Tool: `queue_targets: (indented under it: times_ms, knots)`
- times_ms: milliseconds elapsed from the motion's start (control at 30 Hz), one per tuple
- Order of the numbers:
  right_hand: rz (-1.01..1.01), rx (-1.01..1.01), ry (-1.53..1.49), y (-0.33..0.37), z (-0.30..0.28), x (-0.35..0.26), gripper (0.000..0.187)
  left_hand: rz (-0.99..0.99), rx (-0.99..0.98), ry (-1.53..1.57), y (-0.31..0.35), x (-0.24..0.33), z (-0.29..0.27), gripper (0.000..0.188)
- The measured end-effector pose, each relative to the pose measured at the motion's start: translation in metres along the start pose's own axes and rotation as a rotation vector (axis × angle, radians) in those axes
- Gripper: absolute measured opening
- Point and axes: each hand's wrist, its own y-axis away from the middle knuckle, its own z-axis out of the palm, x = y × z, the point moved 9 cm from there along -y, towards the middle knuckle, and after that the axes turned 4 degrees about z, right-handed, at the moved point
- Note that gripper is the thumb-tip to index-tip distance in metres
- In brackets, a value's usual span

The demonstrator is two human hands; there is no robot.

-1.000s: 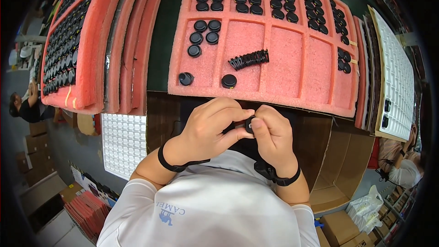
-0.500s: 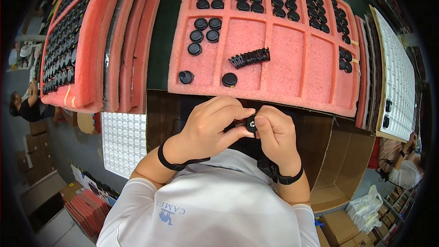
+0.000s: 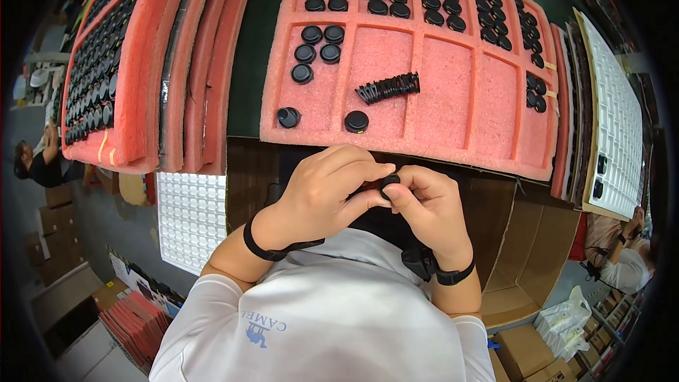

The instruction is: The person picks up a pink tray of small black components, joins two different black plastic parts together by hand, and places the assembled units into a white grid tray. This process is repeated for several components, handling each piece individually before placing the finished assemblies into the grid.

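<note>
Pink foam forms the broad compartmented tray [image 3: 442,110] that we see on the dark green bench [image 3: 244,92]. Taking the small black part [image 3: 390,182] as the centre of our dial, we find it in front of the tray's near edge, held between both hands. The left hand [image 3: 331,187], at 9 o'clock, pinches it between thumb and index finger; the right hand [image 3: 430,206], between 3 and 4 o'clock, presses thumb and bent index finger against its other side. The remaining fingers of both hands curl inward. A black band [image 3: 263,244] encircles the left wrist, and a second strap [image 3: 454,276] the right.

Within the tray, we note a row of thin black pieces [image 3: 387,88] at 12 o'clock, its right end lying across a divider. A single black disc [image 3: 356,122] and a group of five round black parts [image 3: 305,54] lie toward 11 o'clock, and a tilted black piece [image 3: 288,117] at 10. Farther out, we observe a filled foam tray [image 3: 145,92] standing at 10 o'clock, a white plastic tray [image 3: 191,223] near 9, another white tray [image 3: 617,117] between 2 and 3, and a cardboard box [image 3: 537,255] at 4.
</note>
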Motion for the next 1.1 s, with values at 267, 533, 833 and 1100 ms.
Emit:
queue_targets:
  times_ms: [267, 533, 833, 1100]
  knots:
    - [0.096, -0.046, -0.422, 0.002, 0.007, -0.003, 0.014, -0.057, -0.019, 0.058, 0.002, -0.003, -0.002, 0.037]
    - [0.18, -0.104, -0.22, 0.002, 0.007, 0.019, 0.008, -0.006, -0.031, 0.043, 0.001, 0.002, 0.003, 0.037]
    - [0.162, -0.194, -0.483, 0.006, 0.01, 0.005, 0.011, -0.03, -0.013, 0.047, 0.002, -0.001, -0.001, 0.038]
    - [0.117, -0.21, -0.711, -0.001, 0.018, 0.022, 0.021, -0.049, 0.005, 0.098, 0.002, -0.005, -0.006, 0.041]
